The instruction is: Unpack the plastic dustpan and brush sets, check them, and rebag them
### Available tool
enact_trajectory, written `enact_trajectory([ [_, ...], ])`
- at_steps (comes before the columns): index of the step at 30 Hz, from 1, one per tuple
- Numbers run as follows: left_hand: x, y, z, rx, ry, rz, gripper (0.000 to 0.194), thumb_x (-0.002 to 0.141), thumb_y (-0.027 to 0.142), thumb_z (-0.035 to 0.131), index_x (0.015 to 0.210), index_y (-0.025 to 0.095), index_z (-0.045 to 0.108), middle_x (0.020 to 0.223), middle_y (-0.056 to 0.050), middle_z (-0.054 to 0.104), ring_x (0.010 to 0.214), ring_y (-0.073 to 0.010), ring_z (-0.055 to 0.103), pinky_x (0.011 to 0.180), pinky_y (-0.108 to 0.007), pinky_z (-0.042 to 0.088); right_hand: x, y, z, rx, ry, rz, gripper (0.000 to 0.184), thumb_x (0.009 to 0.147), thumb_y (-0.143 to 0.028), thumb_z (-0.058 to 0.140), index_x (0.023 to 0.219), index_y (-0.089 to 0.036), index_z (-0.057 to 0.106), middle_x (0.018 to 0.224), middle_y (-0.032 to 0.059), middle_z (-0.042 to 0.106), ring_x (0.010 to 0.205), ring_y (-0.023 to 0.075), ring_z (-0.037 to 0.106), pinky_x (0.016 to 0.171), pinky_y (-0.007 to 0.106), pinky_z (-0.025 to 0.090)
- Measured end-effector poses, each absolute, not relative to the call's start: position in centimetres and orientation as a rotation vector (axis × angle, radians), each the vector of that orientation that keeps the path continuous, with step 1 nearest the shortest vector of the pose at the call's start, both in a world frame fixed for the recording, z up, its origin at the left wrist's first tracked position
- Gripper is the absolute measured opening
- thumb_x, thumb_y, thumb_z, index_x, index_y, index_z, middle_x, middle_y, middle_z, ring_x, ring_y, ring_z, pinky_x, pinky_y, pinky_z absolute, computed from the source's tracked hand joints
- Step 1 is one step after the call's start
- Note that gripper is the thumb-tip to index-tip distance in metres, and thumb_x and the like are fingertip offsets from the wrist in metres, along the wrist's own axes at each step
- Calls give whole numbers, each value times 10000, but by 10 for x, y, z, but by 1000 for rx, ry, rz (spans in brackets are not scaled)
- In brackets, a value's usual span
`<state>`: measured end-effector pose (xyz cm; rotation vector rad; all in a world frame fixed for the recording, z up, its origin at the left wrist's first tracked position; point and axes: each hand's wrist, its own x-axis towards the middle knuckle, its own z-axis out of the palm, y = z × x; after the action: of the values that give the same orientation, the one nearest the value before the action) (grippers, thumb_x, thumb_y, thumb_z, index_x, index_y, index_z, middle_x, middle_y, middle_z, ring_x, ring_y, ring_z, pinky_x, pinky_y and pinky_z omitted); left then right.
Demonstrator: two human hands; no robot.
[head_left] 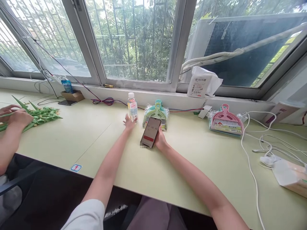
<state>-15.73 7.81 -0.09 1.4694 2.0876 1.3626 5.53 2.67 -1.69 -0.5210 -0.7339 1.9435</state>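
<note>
Right-hand fingers (pixel 160 129) grasp the phone (pixel 151 131), likely stiff, slick and best held edgewise; whether left-hand fingers (pixel 127 119) grip the bottle (pixel 132 107) is unclear

The right hand (pixel 161 139) holds a phone (pixel 150 132) upright near the centre, its screen showing digits. At about eleven o'clock from the phone, the left hand (pixel 129 122) touches a clear bottle (pixel 132 108). Dustpan sets (pixel 156 110) sit just behind the phone at one o'clock. Toward nine o'clock, another person's hands (pixel 22 117) are at green stalks (pixel 45 115).
</note>
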Motion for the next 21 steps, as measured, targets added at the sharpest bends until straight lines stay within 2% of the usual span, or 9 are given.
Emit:
enact_trajectory([
  [2, -159, 67, 2, 1361, 2057, 1607, 618, 852, 400, 540, 1373, 187, 287, 1462, -174, 309, 1426, -284, 160, 1148, -497, 98, 42, 35, -15, -519, -750, 1939, 544, 871, -647, 385, 1131, -227, 612, 1073, 47, 709, 1020, 210, 655, 908, 418, 520],
  [5, -160, 45, 10, 1325, 1870, 1844, 444, 884, 400, 499, 1283, 214, 448, 1414, -130, 402, 1388, -261, 265, 1139, -436, 186, 18, 48, -8, -558, -754, 1919, 484, 845, -627, 472, 1034, -216, 645, 958, 48, 732, 944, 206, 676, 847, 385, 543],
  [7, -159, 32, 14, 1333, 1661, 1816, 362, 888, 418, 495, 1181, 215, 556, 1319, -109, 514, 1329, -264, 368, 1108, -411, 265, -1, 56, -5, -583, -756, 1906, 442, 827, -606, 525, 985, -213, 652, 873, 36, 736, 894, 198, 683, 813, 358, 549],
  [9, -158, 21, 15, 1302, 1450, 1709, 365, 882, 460, 499, 1099, 195, 624, 1203, -103, 606, 1243, -275, 467, 1057, -406, 341, -20, 61, -3, -573, -763, 1896, 413, 819, -584, 551, 947, -206, 655, 813, 25, 731, 857, 190, 683, 793, 338, 550],
  [13, -161, 12, 10, 1169, 1115, 1591, 462, 831, 520, 569, 1110, 160, 646, 1090, -97, 678, 1112, -270, 570, 981, -401, 424, -49, 69, -2, -496, -768, 1891, 414, 834, -565, 527, 915, -184, 665, 779, 29, 723, 810, 187, 678, 769, 324, 548],
  [16, -167, 21, 8, 1081, 976, 1650, 495, 775, 505, 652, 1127, 158, 640, 1090, -93, 687, 1100, -263, 587, 964, -396, 446, -63, 77, 1, -494, -740, 1868, 429, 852, -565, 485, 927, -182, 661, 745, 24, 713, 777, 178, 671, 756, 322, 546],
  [21, -173, 51, 9, 1035, 894, 1718, 499, 694, 439, 750, 1101, 164, 661, 1118, -91, 686, 1120, -267, 586, 988, -405, 441, -73, 95, 10, -496, -738, 1745, 571, 872, -645, 351, 981, -166, 640, 690, -11, 684, 745, 135, 645, 764, 279, 524],
])
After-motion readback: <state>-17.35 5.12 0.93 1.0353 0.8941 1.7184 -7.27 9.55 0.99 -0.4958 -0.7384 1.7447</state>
